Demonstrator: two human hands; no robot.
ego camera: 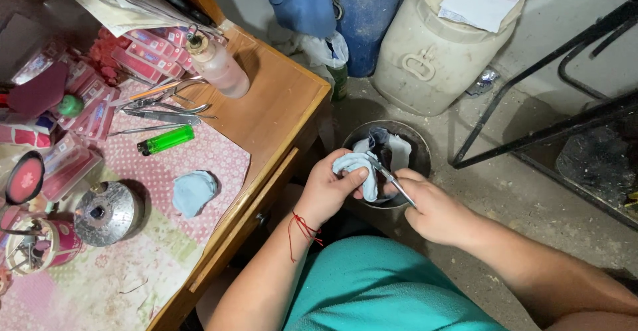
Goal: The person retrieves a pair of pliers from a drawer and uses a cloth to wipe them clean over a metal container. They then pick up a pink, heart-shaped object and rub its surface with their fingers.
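Observation:
My left hand (329, 188) grips a crumpled pale blue-white cloth (355, 168). My right hand (435, 211) holds a thin metal tool (389, 178) whose tip is pressed into the cloth. Both hands hover over a small round dark bin (420, 153) on the floor with used wipes inside. A red thread is tied around my left wrist.
A wooden desk (272, 115) at left carries a patterned mat, a green lighter (166, 139), metal scissors and tweezers (166, 108), a small bottle (216, 65), a blue pad (194, 191), a round metal tin (106, 213). A white drum (438, 45), a blue barrel and a black metal frame (551, 125) stand on the concrete floor.

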